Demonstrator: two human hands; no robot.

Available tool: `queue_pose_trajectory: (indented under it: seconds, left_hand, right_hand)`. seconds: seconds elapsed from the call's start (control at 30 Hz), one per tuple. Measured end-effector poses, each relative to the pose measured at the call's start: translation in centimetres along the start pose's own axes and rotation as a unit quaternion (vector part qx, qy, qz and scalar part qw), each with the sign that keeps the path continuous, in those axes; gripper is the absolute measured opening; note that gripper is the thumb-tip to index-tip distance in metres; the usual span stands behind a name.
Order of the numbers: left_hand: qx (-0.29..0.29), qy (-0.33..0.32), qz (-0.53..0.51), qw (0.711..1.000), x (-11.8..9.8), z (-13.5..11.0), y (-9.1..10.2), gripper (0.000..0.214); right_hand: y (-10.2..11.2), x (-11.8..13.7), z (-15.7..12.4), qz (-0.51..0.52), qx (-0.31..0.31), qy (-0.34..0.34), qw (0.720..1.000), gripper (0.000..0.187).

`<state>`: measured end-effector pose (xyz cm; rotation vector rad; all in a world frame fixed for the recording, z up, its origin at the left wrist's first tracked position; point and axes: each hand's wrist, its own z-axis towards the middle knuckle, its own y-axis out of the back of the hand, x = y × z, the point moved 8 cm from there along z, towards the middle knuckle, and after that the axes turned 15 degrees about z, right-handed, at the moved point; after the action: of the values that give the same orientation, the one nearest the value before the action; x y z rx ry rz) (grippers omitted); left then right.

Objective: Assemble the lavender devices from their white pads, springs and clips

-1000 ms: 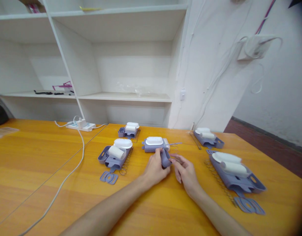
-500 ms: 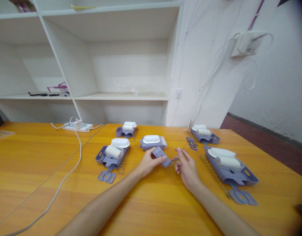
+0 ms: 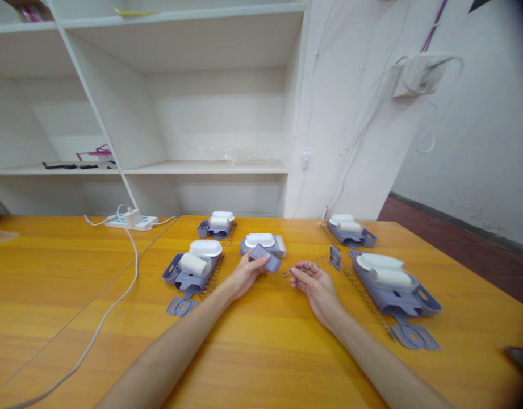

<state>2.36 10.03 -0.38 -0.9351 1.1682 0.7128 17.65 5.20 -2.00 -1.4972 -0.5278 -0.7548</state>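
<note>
Left hand (image 3: 244,277), half closed, and right hand (image 3: 318,287), fingers curled in, are over a wooden table (image 3: 252,363). Just beyond lies a white-topped purple case (image 3: 260,240). The left grips a small purple box (image 3: 266,259); near it on the right, the other pinches a smaller, blurred metal piece (image 3: 287,274).

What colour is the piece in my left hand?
The piece in your left hand is greyish purple; the head view, the only one, shows it best.
</note>
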Motion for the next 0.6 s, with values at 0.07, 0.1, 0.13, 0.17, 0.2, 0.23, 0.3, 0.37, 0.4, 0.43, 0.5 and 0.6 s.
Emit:
queue_pose_trajectory:
  seconds: [0.07, 0.1, 0.13, 0.17, 0.2, 0.23, 0.3, 0.37, 0.4, 0.43, 0.5, 0.6]
  left_hand:
    - [0.005, 0.002, 0.006, 1.000, 0.06, -0.04, -0.10, 0.034]
    - [0.005, 0.001, 0.012, 1.000, 0.07, -0.08, -0.18, 0.034]
    - [0.004, -0.001, 0.022, 1.000, 0.04, -0.11, -0.23, 0.034]
    - [0.000, -0.006, 0.035, 0.999, -0.01, -0.16, -0.27, 0.033]
    - [-0.006, -0.012, 0.051, 0.999, -0.11, -0.22, -0.31, 0.034]
    - [-0.013, -0.019, 0.072, 0.997, -0.23, -0.29, -0.33, 0.034]
    - [-0.025, -0.034, 0.115, 0.993, -0.48, -0.43, -0.43, 0.035]
    - [-0.030, -0.039, 0.144, 0.988, -0.56, -0.51, -0.57, 0.038]
    - [-0.033, -0.038, 0.149, 0.988, -0.53, -0.52, -0.60, 0.039]
    - [-0.036, -0.036, 0.148, 0.988, -0.46, -0.51, -0.58, 0.042]
    - [-0.048, -0.031, 0.138, 0.989, -0.29, -0.46, -0.38, 0.049]
    - [-0.060, -0.028, 0.130, 0.989, -0.14, -0.41, -0.11, 0.054]
  right_hand:
    - [-0.05, 0.00, -0.04, -0.007, 0.000, -0.001, 1.000, 0.032]
    - [-0.05, 0.01, -0.05, -0.010, -0.002, 0.000, 1.000, 0.032]
    - [-0.04, 0.02, -0.06, -0.013, -0.004, 0.002, 1.000, 0.031]
    - [-0.05, 0.02, -0.06, -0.014, -0.005, 0.004, 1.000, 0.031]
    - [-0.07, 0.03, -0.07, -0.015, -0.006, 0.006, 1.000, 0.030]
    - [-0.08, 0.04, -0.08, -0.016, -0.007, 0.008, 1.000, 0.030]
    - [-0.12, 0.06, -0.09, -0.019, -0.007, 0.014, 1.000, 0.029]
    - [-0.10, 0.05, -0.08, -0.025, -0.009, 0.018, 0.999, 0.029]
    - [-0.06, 0.03, -0.06, -0.028, -0.009, 0.018, 0.999, 0.029]
    - [-0.01, 0.02, -0.04, -0.029, -0.010, 0.020, 0.999, 0.029]
    - [0.10, 0.07, 0.01, -0.023, -0.013, 0.025, 0.999, 0.029]
    - [0.28, 0.27, 0.08, -0.006, -0.024, 0.032, 0.999, 0.029]
